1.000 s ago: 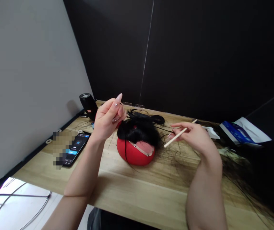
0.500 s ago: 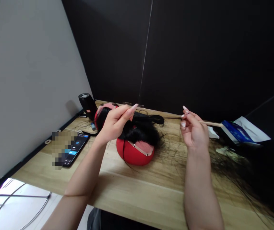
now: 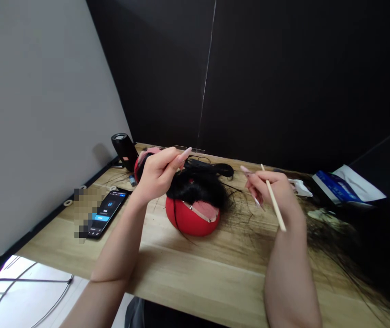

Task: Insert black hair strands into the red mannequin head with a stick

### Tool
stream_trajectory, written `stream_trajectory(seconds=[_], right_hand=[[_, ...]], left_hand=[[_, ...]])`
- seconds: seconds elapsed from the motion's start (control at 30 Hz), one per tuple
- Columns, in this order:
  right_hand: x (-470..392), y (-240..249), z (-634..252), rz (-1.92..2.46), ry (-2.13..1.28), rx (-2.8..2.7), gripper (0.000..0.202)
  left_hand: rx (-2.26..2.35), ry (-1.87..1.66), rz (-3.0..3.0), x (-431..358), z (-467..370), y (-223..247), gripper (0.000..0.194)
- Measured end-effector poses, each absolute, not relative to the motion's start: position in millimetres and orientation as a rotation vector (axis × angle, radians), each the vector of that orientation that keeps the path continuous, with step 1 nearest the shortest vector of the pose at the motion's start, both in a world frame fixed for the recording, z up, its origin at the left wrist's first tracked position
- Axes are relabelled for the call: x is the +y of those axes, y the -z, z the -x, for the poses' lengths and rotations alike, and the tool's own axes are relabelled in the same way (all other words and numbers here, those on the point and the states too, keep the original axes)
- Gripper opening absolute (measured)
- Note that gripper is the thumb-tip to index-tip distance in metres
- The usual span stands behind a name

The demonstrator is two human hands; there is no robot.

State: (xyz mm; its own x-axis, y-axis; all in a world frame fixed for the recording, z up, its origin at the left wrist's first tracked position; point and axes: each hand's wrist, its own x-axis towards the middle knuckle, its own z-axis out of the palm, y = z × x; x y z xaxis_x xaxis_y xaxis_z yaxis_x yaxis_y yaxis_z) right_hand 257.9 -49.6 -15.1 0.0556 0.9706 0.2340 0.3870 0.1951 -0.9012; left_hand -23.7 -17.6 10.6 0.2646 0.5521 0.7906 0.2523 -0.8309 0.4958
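Observation:
My left hand [image 3: 160, 175] is closed in a pinch on a lock of black hair [image 3: 210, 168], with thumb and forefinger pointing to the right. Below it sits a red rounded wig block [image 3: 193, 221] carrying a pink patch, a pale band with pins, and black hair on top. My right hand [image 3: 276, 189] is closed on a thin pale wooden stick [image 3: 274, 202], which slants across the back of the hand. Its fingertips point left, apart from the wig block. What lies inside the left fist is partly hidden.
A black cylindrical speaker [image 3: 124, 150] and a phone [image 3: 109, 212] are at the left. A blue-and-white packet [image 3: 345, 189], a white tissue [image 3: 300, 187] and a mass of loose dark hair [image 3: 362, 255] lie at the right. A black wall [image 3: 276, 82] stands behind the wooden table [image 3: 201, 273].
My right hand has turned over and tipped left, so the stick now slants toward me. The strand once stretched out to it is no longer drawn straight. My left hand has shifted slightly left.

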Motion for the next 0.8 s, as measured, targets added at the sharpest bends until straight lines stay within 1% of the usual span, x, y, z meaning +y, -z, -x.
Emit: stream_trajectory(seconds=[0.07, 0.13, 0.2, 0.37, 0.53, 0.6, 0.63, 0.73, 0.8], right_hand=[[-54, 17, -267, 1.436, -0.618, -1.631, 0.052], [-56, 18, -276, 1.507, -0.403, -1.672, 0.055], [-58, 18, -285, 1.563, -0.271, -1.685, 0.053], [-60, 22, -321, 1.704, -0.341, -1.584, 0.042], [-60, 34, -364, 2.216, -0.073, -1.337, 0.035], [-61, 33, -368, 2.225, -0.113, -1.258, 0.038], [-62, 31, -364, 2.150, -0.179, -1.251, 0.042], [-60, 20, -328, 1.780, -0.459, -1.347, 0.050], [-57, 14, -290, 1.566, -0.654, -1.495, 0.048]], left_hand=[[0.808, -1.613, -2.285, -16, 26, -10, 0.036], [0.854, -1.624, -2.312, -14, 28, -9, 0.036], [0.867, -1.629, -2.342, -13, 28, -8, 0.036], [0.887, -1.644, -2.318, -13, 28, -9, 0.037], [0.861, -1.628, -2.192, -13, 24, -9, 0.038], [0.821, -1.628, -2.104, -14, 20, -8, 0.039], [0.796, -1.628, -2.063, -14, 18, -8, 0.039], [0.731, -1.635, -1.950, -14, 12, -5, 0.040], [0.668, -1.649, -1.838, -14, 10, -3, 0.041]])
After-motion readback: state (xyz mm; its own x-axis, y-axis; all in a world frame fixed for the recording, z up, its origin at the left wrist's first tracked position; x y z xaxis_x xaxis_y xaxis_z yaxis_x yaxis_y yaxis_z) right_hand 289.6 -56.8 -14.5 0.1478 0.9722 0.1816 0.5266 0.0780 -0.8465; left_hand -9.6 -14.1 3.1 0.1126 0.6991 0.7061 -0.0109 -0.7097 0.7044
